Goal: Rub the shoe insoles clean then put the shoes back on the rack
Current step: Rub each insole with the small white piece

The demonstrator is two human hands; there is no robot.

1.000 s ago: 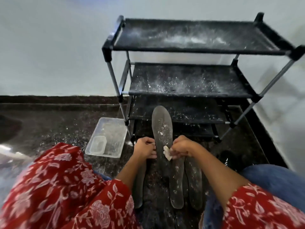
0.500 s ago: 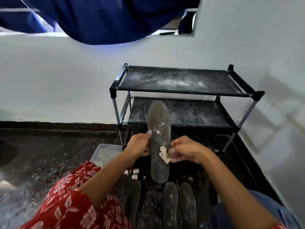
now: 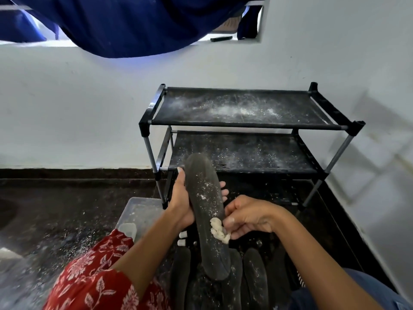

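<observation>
Two hands work one dark insole (image 3: 206,217), raised in front of the black rack (image 3: 243,128). Left hand (image 3: 182,201) grips its upper part from behind; right hand (image 3: 247,217) pinches a white wad (image 3: 219,230) against its edge. Several more insoles (image 3: 254,274) lie on the floor below it.

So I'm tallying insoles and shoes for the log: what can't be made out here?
- Insoles on the floor: head view, the held insole and both arms cover part; count unclear.
- Shoes: none clearly visible.
- Rack bottom tier: dark, behind the left hand and right hand.
</observation>
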